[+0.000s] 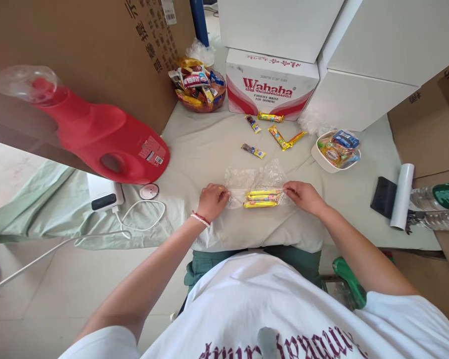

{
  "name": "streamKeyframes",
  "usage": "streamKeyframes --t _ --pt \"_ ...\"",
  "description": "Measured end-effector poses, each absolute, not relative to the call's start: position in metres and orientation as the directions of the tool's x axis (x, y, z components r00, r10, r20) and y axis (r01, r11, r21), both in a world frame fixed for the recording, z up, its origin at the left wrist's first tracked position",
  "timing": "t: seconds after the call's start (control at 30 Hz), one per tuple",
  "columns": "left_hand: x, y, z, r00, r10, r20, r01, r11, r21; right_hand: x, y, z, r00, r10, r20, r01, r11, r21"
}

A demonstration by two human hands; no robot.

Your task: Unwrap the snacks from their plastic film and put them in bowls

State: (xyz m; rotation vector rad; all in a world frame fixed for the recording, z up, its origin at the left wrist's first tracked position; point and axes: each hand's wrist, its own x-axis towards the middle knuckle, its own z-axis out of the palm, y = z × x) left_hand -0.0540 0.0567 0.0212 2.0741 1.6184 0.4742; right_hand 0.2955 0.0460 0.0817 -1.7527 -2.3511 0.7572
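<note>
A clear plastic bag (239, 178) lies on the cloth in front of me, spread between my two hands. Several yellow-wrapped snack bars (261, 203) sit side by side in its lower part. My left hand (212, 202), with a red and white bracelet at the wrist, pinches the bag's left edge. At the right edge, my right hand (303, 195) pinches the plastic between thumb and fingers. Beyond the bag are loose yellow bars (279, 137) and two smaller dark-and-yellow bars (253, 150).
A bowl of mixed snacks (200, 102) stands back left, beside a Wahaha carton (273, 82). To the right is a white tub of packets (334, 162). A big red jug (112, 142), a white power bank (103, 192) with cable, and bottles (443, 197) flank the table.
</note>
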Motion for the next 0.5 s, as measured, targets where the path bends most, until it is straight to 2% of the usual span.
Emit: streamKeyframes --t 0.07,0.1,0.2,0.27,0.3,0.43,0.5 --pt "-0.042 0.064 0.020 0.181 0.982 -0.060 0.871 -0.132 0.474 0.286 0.060 0.085 -0.268 0.915 -0.302 0.936 0.174 -0.306" --pt "-0.036 0.065 0.019 0.159 0.985 -0.070 0.889 -0.112 0.444 0.279 0.067 0.088 -0.247 0.920 -0.304 0.955 0.179 -0.236" --pt "-0.026 0.065 0.019 0.119 0.990 -0.079 0.915 -0.079 0.395 0.251 0.086 0.097 -0.264 0.953 -0.150 0.962 0.249 -0.115" --pt "-0.023 0.063 0.019 0.099 0.991 -0.084 0.923 -0.060 0.381 0.231 0.101 0.098 -0.334 0.939 -0.081 0.939 0.325 -0.112" --pt "-0.023 0.063 0.019 0.095 0.992 -0.088 0.925 -0.055 0.376 0.221 0.109 0.097 -0.364 0.927 -0.092 0.928 0.352 -0.118" --pt "-0.022 0.062 0.021 0.064 0.992 -0.112 0.924 -0.016 0.383 0.197 0.136 0.088 -0.360 0.877 -0.317 0.933 0.331 -0.141" --pt "-0.022 0.063 0.021 0.036 0.992 -0.121 0.919 0.015 0.394 0.194 0.139 0.087 -0.374 0.842 -0.389 0.927 0.322 -0.194"
